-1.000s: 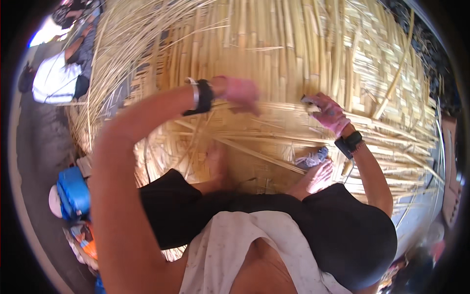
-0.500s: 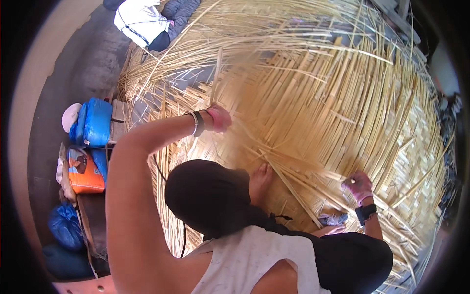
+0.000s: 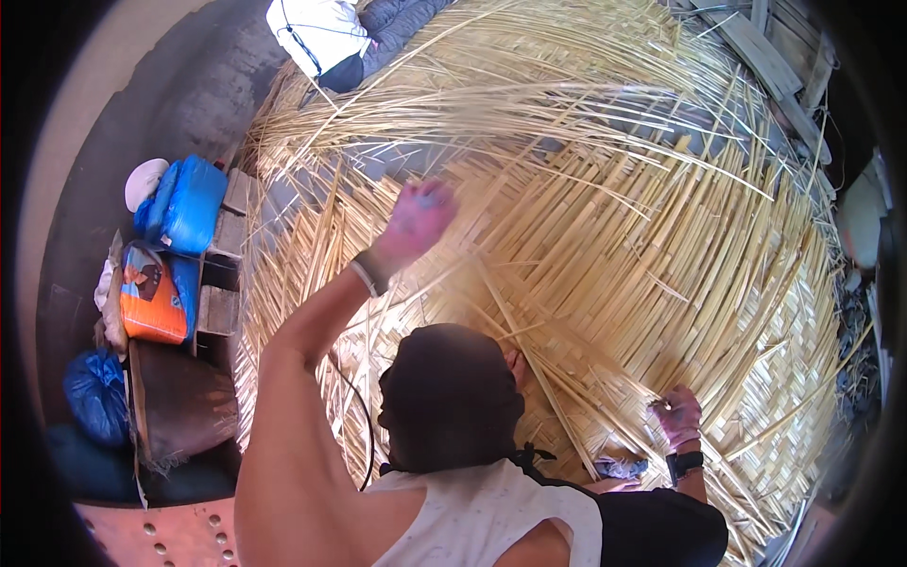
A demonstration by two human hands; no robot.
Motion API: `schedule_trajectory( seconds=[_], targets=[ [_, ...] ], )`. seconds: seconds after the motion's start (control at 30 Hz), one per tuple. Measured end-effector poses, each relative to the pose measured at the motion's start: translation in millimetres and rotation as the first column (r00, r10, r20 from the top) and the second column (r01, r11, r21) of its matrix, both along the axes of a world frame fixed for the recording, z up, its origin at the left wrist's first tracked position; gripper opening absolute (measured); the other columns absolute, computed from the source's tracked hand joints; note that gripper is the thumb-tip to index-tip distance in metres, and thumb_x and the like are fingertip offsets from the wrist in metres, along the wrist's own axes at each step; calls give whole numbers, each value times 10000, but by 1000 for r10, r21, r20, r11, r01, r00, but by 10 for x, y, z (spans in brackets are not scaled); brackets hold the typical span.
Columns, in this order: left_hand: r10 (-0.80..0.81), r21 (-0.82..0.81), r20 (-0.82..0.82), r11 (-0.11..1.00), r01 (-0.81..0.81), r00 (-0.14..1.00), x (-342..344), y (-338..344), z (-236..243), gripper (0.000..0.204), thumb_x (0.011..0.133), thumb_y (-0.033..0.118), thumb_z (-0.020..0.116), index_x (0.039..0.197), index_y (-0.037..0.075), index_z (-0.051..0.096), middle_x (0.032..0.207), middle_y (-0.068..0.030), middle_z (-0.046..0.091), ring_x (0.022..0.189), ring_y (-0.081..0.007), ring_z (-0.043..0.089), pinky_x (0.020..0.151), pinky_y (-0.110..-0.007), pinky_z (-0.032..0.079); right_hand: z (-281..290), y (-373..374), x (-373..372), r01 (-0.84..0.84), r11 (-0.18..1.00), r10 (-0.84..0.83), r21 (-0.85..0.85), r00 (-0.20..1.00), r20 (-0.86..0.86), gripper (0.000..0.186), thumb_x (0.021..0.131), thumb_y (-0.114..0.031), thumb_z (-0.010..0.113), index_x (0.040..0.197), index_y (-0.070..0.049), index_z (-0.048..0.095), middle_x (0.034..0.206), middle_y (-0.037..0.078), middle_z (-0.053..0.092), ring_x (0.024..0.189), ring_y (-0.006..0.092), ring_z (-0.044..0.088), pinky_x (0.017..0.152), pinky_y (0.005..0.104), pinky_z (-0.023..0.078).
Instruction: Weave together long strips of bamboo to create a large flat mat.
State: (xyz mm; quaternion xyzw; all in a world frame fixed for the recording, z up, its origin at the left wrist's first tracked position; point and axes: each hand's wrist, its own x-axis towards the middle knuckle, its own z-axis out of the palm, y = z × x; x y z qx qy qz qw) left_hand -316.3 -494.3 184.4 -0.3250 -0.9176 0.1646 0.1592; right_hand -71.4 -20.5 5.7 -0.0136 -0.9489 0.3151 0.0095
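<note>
My left hand (image 3: pixel 419 222), pinkish and somewhat blurred, is raised over the left part of a woven mat of pale split strips. Its fingers look closed around something greyish too smeared to make out. At the right, my right hand (image 3: pixel 678 416) is closed low over the mat, gripping the end of a bamboo strip (image 3: pixel 619 371). That strip slants up and left, blurred along its length. The mat (image 3: pixel 614 246) has long, loose-ended strips in its middle and tight weave (image 3: pixel 784 378) at the right. My black-clad left knee (image 3: pixel 452 392) stands between my arms.
Another person (image 3: pixel 316 38) sits at the far left beside long loose strips (image 3: pixel 425 113). Along the left wall are a blue bag (image 3: pixel 192 206), an orange package (image 3: pixel 154 302) and a knotted blue bag (image 3: pixel 97 397). Grey boards (image 3: pixel 765 61) lean at the far right.
The whole view has shifted. My left hand has moved up and away over the mat, with its arm less sharply bent. My right hand keeps its grip on the strip at nearly the same spot.
</note>
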Motion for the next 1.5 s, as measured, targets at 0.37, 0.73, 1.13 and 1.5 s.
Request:
schedule_trajectory(
  seconds=[0.37, 0.73, 1.13, 1.5],
  targets=[
    [529, -542, 813, 541, -642, -241, 994, -1698, -245, 672, 575, 437, 785, 1113, 88, 588, 1050, -126, 613, 957, -281, 576, 815, -381, 457, -234, 24, -5, -118, 975, 125, 188, 992, -25, 200, 571, -247, 743, 589, -110, 599, 618, 88, 543, 628, 283, 537, 568, 388, 438],
    [241, 364, 810, 508, -780, 535, -1594, -572, -1548, 409, 799, 405, 528, 979, 51, 622, 859, -128, 635, 786, -266, 609, 656, -373, 476, -51, -6, -132, -129, 984, 92, 124, 960, 266, 121, 567, -215, 733, 627, -154, 648, 660, 104, 552, 673, 300, 543, 606, 397, 444],
    [16, 280, 957, 196, -940, 288, -3149, -399, -1821, 414, 800, 416, 573, 947, 36, 646, 808, -105, 638, 661, -231, 615, 555, -322, 481, -409, 152, 12, -78, 971, 12, 225, 960, 280, 176, 560, -206, 725, 559, -109, 578, 604, 89, 539, 597, 283, 534, 546, 399, 426],
    [-235, 694, 670, -137, -706, 704, -4520, 185, -1334, 252, 785, 266, 537, 907, 53, 594, 809, -106, 616, 729, -261, 600, 630, -369, 468, -497, 256, 17, -196, 969, 139, 148, 934, 329, 321, 703, -233, 658, 1001, -139, 587, 868, 144, 609, 886, 266, 579, 721, 385, 485]
  ],
)
